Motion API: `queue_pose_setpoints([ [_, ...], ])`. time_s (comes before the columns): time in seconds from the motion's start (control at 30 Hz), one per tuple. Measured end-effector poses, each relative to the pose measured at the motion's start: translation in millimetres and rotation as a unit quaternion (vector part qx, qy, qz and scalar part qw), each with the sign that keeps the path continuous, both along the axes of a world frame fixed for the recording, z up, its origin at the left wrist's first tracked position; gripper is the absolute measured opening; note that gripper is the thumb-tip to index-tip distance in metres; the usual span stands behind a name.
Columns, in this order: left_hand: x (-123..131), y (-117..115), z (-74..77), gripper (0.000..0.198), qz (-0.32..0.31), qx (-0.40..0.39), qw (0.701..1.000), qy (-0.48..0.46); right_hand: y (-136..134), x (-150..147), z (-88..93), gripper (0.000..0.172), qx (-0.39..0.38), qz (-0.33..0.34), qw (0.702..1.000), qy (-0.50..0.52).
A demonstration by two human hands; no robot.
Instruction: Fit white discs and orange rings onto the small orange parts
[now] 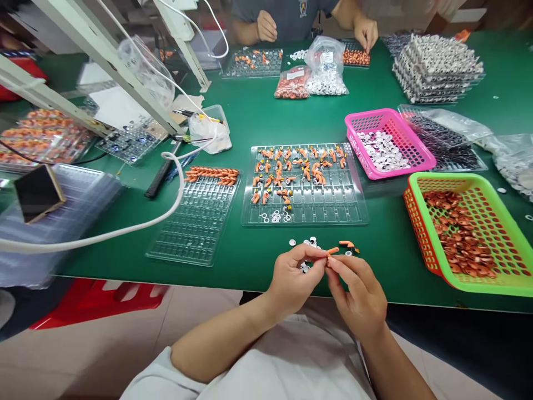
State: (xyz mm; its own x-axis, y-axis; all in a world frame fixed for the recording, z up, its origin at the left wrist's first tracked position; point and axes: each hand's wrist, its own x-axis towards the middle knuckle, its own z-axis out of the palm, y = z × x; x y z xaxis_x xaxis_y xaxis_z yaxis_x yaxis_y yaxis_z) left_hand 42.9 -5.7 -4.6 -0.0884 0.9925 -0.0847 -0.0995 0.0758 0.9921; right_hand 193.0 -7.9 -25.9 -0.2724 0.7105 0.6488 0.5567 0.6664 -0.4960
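At the table's near edge, my left hand (pixel 296 275) and my right hand (pixel 358 294) meet with their fingertips pinched around a small orange curved plastic part (pixel 332 251). Most of it is hidden by the fingers. Just beyond lies another orange piece (pixel 346 243) with a dark and yellow end. Several small white discs (pixel 311 242) are scattered by my left hand, partly covered by it. Farther off is a clear compartment tray (pixel 333 214) with orange pieces in its upper rows and white rings in a lower cell.
To the right stand a pink basket (pixel 416 166) of white discs and a green basket (pixel 510 244) of copper-coloured pieces. Left are a second clear tray (pixel 187 228), a hammer (pixel 160 175) and a white cable (pixel 125 229). A co-worker's hands (pixel 366 34) are across the table.
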Motion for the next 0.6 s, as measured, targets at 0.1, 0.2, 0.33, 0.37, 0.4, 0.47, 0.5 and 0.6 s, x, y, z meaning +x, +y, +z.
queue_pose_setpoints([
  [0.1, -0.8, 0.3, -2.4, 0.005, -0.022, -0.014, 0.999, -0.023, -1.2, 1.7, -1.8, 0.045, -0.021, 0.009, 1.0, 0.019],
  [0.2, -2.7, 1.2, -3.4, 0.004, -0.037, -0.033, 0.998, -0.035, -2.0, 4.7, -3.5, 0.044, -0.039, 0.015, 0.999, 0.034],
  [0.33, -6.5, 2.4, 1.1, 0.004, -0.057, -0.044, 0.997, 0.004, -2.4, 8.0, -3.0, 0.042, -0.049, 0.032, 0.998, 0.034],
  [0.37, -7.3, 2.5, 2.8, 0.004, -0.058, -0.044, 0.997, 0.016, -2.5, 8.3, -1.9, 0.041, -0.053, 0.038, 0.997, 0.032],
  [0.4, -8.0, 2.6, 4.5, 0.004, -0.056, -0.041, 0.997, 0.028, -2.6, 8.2, -0.3, 0.04, -0.058, 0.044, 0.997, 0.031],
  [0.47, -9.0, 2.6, 7.2, 0.005, -0.051, -0.032, 0.997, 0.049, -2.9, 7.0, 3.7, 0.038, -0.072, 0.056, 0.995, 0.029],
  [0.5, -9.4, 2.4, 8.0, 0.006, -0.048, -0.026, 0.997, 0.058, -3.0, 5.9, 6.0, 0.038, -0.083, 0.059, 0.994, 0.03],
  [0.6, -10.2, 1.2, 8.2, 0.01, -0.049, -0.013, 0.996, 0.072, -4.0, 1.6, 11.8, 0.035, -0.115, 0.052, 0.991, 0.042],
])
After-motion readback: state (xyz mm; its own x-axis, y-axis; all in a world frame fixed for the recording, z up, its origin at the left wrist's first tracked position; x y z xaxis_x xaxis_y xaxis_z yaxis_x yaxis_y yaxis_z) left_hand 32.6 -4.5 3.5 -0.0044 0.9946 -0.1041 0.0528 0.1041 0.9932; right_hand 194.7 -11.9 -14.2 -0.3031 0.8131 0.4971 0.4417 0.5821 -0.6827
